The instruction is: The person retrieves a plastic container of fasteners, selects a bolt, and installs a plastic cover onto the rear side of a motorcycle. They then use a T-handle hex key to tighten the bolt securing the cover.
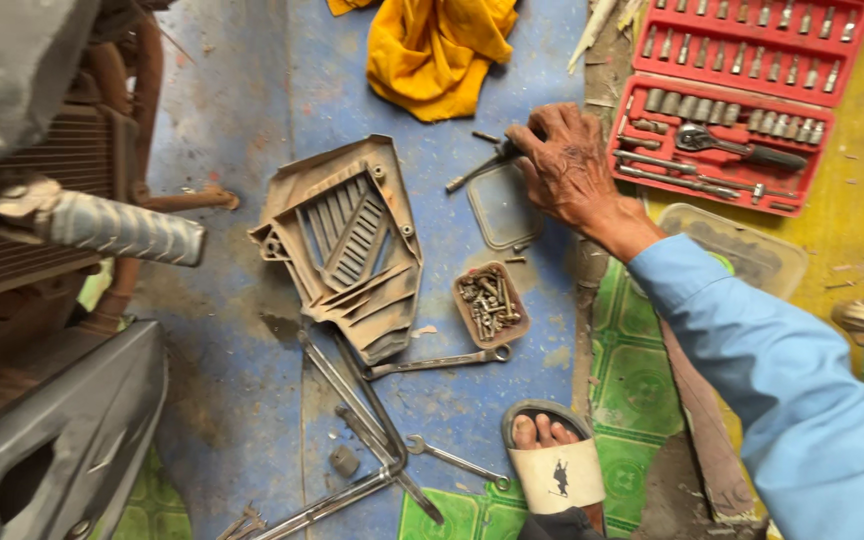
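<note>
Your right hand (567,165) grips the metal tool (479,168) left of the red socket case (727,150); stiff, light, hold mid-shank. Left hand unseen.

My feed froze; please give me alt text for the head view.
The right hand, in a blue sleeve, grips a metal tool above a clear lid on a dusty blue floor. Nearby lie a plastic vent panel, a tub of bolts and a red socket set.

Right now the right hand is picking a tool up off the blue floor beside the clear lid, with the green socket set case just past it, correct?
Not quite: the socket set case is red, not green, as the head view shows. The right hand does grip a tool beside the clear lid on the blue floor.
</note>
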